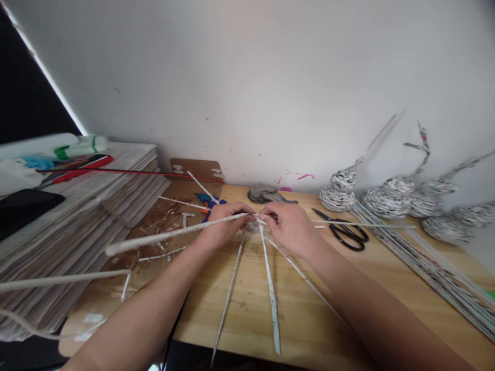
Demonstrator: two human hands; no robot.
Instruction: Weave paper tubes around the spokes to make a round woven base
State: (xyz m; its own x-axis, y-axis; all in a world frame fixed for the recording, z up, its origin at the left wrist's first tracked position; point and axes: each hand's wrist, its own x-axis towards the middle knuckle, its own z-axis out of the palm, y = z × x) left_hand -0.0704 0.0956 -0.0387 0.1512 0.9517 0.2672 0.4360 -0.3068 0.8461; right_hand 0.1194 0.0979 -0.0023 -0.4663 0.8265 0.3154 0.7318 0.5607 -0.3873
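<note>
Rolled newspaper strips meet in a small woven piece (252,225) between my hands, over the wooden table. My left hand (226,221) is closed, with thumb and fingers pinching a paper strip (181,231) at the weave's left side; the strip's far end sticks out to the left. My right hand (286,221) pinches the strips at the right side of the weave, its fingertips close to the left ones. Several loose strips fan out, one flat white strip (273,299) pointing down toward the table's front edge. My fingers partly hide the weave.
Black-handled scissors (346,232) lie to the right, beside a bundle of paper rods (425,265). Several woven gourd shapes (338,191) stand along the wall. A grey cloth (266,194) and a blue glue gun (212,202) lie behind. Stacked newspapers (127,193) rise at left.
</note>
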